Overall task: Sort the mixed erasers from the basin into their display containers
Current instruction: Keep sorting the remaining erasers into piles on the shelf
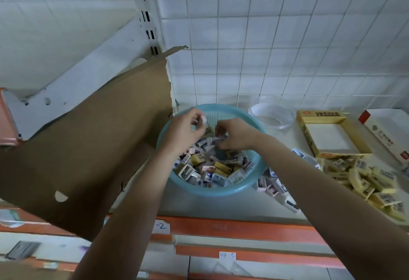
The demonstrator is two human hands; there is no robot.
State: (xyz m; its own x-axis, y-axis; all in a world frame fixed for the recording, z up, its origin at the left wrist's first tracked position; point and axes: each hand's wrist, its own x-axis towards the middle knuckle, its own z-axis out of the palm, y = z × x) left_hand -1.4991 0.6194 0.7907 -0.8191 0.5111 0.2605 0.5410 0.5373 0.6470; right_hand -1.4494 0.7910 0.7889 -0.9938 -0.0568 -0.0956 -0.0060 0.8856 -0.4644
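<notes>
Pinches a small white eraser [203, 120] between left hand [186, 128] fingertips above the teal basin [221, 191], far-left side. Grips a grey-sleeved eraser [218, 139] in right hand [234, 134] curled fingers, over the mixed erasers [212, 166] heaped inside.

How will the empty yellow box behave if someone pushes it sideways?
The yellow box looks empty and thin-walled, so it is probably light and slides easily. Its low, flat shape should keep it from tipping, though the walls may bend if squeezed.

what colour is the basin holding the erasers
Pale teal; the basin shows best in the head view.
</notes>
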